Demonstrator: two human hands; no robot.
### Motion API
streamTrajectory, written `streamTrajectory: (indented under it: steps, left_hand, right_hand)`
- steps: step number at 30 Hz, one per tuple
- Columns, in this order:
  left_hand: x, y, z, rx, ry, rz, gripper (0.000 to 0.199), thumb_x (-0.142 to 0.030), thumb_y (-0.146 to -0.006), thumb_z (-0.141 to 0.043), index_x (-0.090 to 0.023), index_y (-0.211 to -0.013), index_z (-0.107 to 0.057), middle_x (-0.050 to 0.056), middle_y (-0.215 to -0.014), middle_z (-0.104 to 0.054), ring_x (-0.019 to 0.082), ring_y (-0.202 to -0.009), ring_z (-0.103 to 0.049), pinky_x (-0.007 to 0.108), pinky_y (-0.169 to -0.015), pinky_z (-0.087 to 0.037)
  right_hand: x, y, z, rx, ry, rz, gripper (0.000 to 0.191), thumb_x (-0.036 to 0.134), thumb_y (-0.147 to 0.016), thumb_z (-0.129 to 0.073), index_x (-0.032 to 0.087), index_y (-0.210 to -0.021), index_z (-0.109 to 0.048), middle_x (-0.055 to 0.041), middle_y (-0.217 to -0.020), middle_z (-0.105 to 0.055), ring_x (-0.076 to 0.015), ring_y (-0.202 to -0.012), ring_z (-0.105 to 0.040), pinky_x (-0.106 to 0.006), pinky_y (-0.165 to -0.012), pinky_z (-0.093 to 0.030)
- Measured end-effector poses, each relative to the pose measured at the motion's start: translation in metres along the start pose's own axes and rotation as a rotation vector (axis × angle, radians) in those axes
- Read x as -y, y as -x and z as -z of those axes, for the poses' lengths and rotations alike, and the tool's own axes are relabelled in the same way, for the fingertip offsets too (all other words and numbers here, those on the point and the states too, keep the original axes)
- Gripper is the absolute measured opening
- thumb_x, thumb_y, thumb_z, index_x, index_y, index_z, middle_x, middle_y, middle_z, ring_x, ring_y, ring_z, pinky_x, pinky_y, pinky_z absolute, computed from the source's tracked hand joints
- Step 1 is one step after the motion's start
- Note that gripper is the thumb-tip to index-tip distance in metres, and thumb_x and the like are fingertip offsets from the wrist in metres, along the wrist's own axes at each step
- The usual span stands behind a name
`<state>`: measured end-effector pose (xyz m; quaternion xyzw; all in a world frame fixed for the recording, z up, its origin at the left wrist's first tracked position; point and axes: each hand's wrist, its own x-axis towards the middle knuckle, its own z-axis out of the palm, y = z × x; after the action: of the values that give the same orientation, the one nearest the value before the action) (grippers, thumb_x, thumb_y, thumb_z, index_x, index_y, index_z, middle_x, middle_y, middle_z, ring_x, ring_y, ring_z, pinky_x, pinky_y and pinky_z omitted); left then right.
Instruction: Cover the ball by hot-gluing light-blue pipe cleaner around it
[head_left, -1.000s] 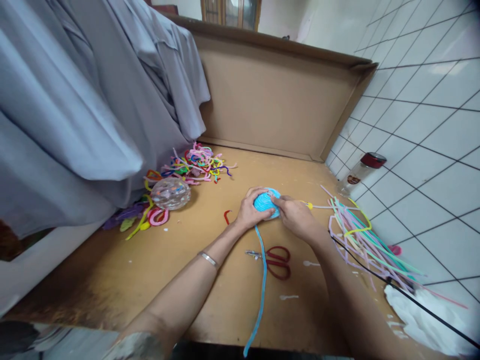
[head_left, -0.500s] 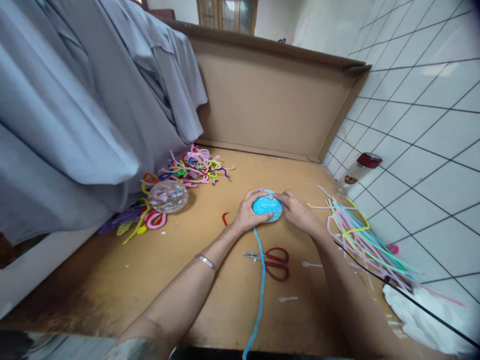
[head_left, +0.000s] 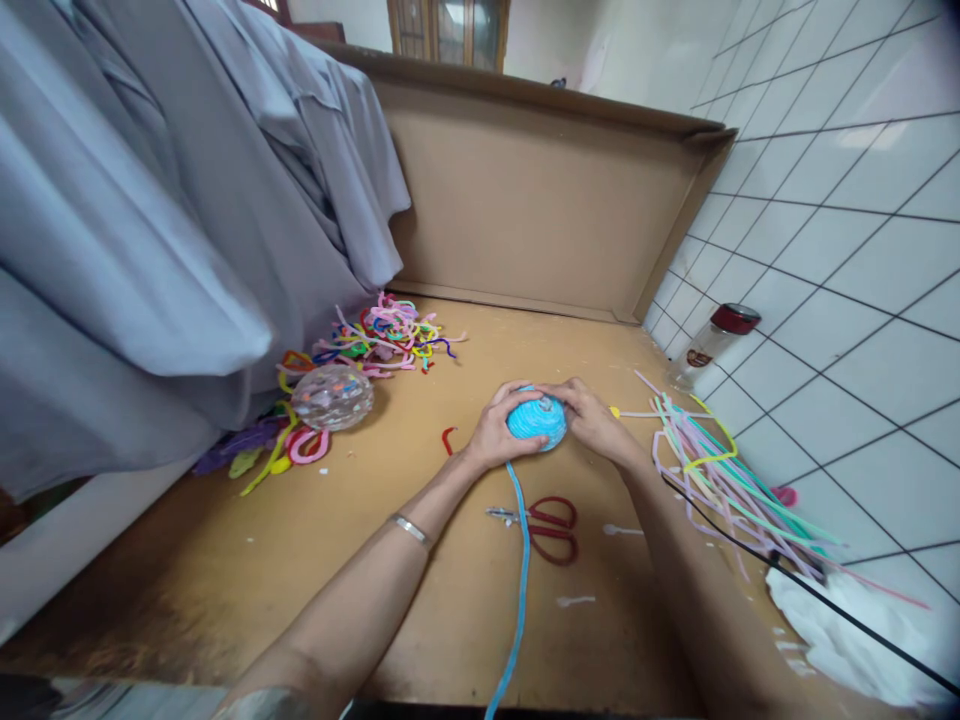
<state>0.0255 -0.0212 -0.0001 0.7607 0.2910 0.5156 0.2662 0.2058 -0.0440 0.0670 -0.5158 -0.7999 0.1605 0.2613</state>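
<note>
My left hand (head_left: 498, 428) is closed round the left side of a ball (head_left: 537, 424) coiled in bright blue fuzzy cord, thumb low on its front. From the ball a long tail of blue cord (head_left: 523, 580) runs down over the table toward the near edge. My right hand (head_left: 589, 415) grips the ball at its upper right, fingers reaching over the top; its thumb is partly hidden. A small greyish patch shows near the ball's top. Under the cord's tail lie red-handled scissors (head_left: 551, 528).
At left are a clear faceted ball (head_left: 332, 396) and a heap of coloured pipe cleaners (head_left: 397, 330). Pale pipe cleaners (head_left: 720, 470), a red-lidded bottle (head_left: 712, 345), a black cable (head_left: 814, 592) and white tissue (head_left: 840, 630) lie at right. A cardboard panel (head_left: 540, 200) stands behind.
The ball has turned slightly between my hands, and its greyish patch sits a little further right and lower. My right fingers now reach further across the top.
</note>
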Motion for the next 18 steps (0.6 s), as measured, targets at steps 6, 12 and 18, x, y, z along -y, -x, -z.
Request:
streamTrajectory:
  steps: [6, 12, 18]
  left_hand:
    - [0.001, -0.001, 0.0, -0.009, -0.009, 0.004, 0.061, -0.029, -0.059, -0.08, -0.022, -0.116, -0.061, 0.012, -0.129, -0.053, 0.029, -0.123, -0.052, 0.049, -0.105, -0.042]
    - [0.0, -0.001, -0.001, 0.0, -0.014, 0.016, 0.06, -0.029, -0.058, -0.08, -0.021, -0.115, -0.061, 0.013, -0.13, -0.052, 0.029, -0.123, -0.052, 0.048, -0.106, -0.042]
    - [0.002, -0.001, -0.001, 0.007, -0.008, -0.01, 0.061, -0.029, -0.058, -0.08, -0.022, -0.115, -0.061, 0.012, -0.128, -0.052, 0.028, -0.121, -0.054, 0.048, -0.104, -0.043]
  right_hand:
    - [0.0, -0.001, 0.0, 0.0, 0.017, 0.001, 0.049, 0.005, -0.083, -0.041, 0.021, -0.125, -0.062, -0.0093, -0.104, -0.059, -0.0176, -0.098, -0.055, -0.033, -0.093, -0.042]
    - [0.005, 0.002, 0.011, 0.05, 0.047, 0.028, 0.046, 0.009, -0.085, -0.037, 0.018, -0.12, -0.065, -0.0118, -0.11, -0.066, -0.0206, -0.104, -0.058, -0.035, -0.094, -0.043]
    - [0.016, 0.006, 0.01, 0.068, 0.122, -0.038, 0.048, 0.014, -0.086, -0.04, 0.02, -0.13, -0.058, -0.0118, -0.117, -0.065, -0.0215, -0.106, -0.06, -0.035, -0.092, -0.045]
